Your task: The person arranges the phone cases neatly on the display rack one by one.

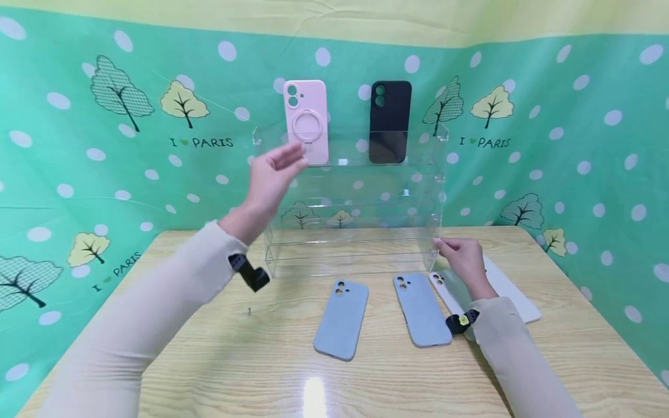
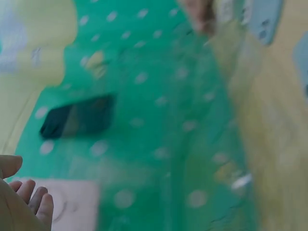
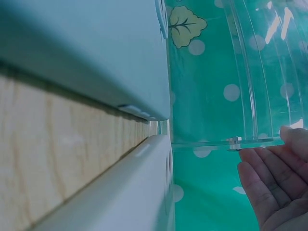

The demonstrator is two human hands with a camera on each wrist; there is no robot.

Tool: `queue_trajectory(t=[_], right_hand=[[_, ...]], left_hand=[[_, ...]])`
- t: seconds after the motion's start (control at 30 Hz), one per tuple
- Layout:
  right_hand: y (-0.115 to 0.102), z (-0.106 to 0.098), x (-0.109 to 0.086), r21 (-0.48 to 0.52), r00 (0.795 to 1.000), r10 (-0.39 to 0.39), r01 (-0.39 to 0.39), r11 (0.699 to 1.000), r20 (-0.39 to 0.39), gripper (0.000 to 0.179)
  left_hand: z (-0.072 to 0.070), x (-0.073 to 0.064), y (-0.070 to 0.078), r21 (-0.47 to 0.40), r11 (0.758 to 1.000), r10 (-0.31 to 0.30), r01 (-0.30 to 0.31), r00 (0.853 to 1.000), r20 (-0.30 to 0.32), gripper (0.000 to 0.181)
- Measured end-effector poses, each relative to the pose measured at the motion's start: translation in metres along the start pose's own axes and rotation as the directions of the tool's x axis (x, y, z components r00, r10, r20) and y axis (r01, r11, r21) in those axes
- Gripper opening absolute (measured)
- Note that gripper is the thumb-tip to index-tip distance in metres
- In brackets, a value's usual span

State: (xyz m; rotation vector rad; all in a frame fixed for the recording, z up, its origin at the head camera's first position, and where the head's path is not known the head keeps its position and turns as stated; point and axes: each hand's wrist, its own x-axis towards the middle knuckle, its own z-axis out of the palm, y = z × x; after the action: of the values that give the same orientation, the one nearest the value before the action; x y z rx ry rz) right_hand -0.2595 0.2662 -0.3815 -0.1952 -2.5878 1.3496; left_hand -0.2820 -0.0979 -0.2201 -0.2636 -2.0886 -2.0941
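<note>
A clear acrylic tiered display stand [image 1: 350, 256] stands at the back of the table. On its top tier a pink phone case [image 1: 292, 119] with a ring leans at left, and a black phone case [image 1: 391, 110] leans at right. My left hand [image 1: 269, 177] is raised in front of the pink case, fingers loosely bent and holding nothing; whether it touches the case or stand I cannot tell. Low on the right, my right hand [image 1: 462, 261] pinches the edge of the stand's side panel [image 3: 202, 144] between thumb and fingers.
Two blue-grey phone cases, one in the middle [image 1: 342, 319] and one further right [image 1: 422, 310], lie on the wooden table [image 1: 251, 371]. A white case [image 1: 443, 290] and another pale case [image 1: 514, 293] lie partly under my right arm. Patterned green cloth [image 1: 219, 157] hangs behind.
</note>
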Motion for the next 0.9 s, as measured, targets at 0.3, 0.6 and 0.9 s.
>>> queue_trajectory(t=[0.3, 0.6, 0.9], right_hand=[[0.001, 0.000, 0.000, -0.007, 1.000, 0.003, -0.003, 1.000, -0.002, 0.043], [-0.001, 0.002, 0.000, 0.008, 1.000, 0.012, -0.013, 1.000, 0.001, 0.043], [-0.001, 0.001, 0.000, 0.001, 1.000, 0.012, -0.012, 1.000, 0.001, 0.044]], left_hand=[[0.013, -0.050, -0.053, 0.120, 0.991, -0.082, 0.065, 0.986, 0.143, 0.047], [0.028, -0.084, -0.101, 0.168, 0.975, -0.174, 0.143, 0.967, 0.186, 0.047], [0.042, -0.107, -0.148, 0.172, 0.952, -0.284, 0.254, 0.941, 0.181, 0.051]])
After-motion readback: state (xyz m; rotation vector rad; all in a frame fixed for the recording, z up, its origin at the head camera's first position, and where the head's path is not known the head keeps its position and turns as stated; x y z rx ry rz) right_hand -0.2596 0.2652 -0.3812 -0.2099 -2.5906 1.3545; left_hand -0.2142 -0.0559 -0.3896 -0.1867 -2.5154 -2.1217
